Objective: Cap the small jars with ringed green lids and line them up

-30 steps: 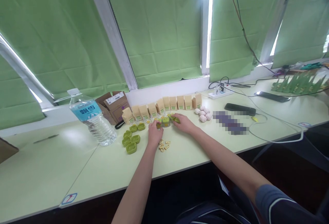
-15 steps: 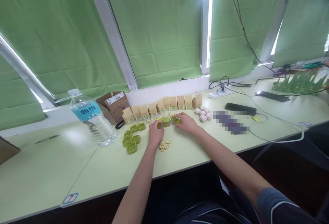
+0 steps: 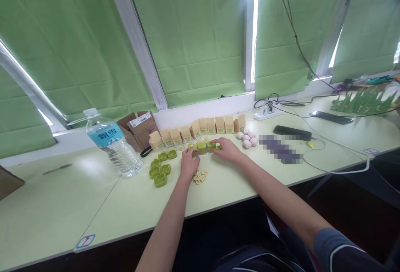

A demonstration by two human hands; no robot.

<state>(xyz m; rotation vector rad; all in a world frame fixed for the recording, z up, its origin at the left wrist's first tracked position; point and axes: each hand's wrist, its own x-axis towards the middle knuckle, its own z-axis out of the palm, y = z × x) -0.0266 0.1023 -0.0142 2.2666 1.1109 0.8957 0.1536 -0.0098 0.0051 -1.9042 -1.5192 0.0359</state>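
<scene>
My left hand has its fingers curled round a small clear box with a green piece in it. My right hand grips another clear box with a green piece, its thumb and fingers partly hiding it. Between the hands stands a similar green-filled clear box, and the three form a row. Just behind them are small clear pieces with yellow flower prints. Several loose tan rings lie in front of my left hand.
Small tan cartons line the back. Green cup-like pieces and a water bottle stand left, near a brown cardboard box. Pinkish-white balls, a black device, cables and a phone lie right.
The box in my right hand has come down and left, and now sits level against the middle one. My left hand has hardly moved.
</scene>
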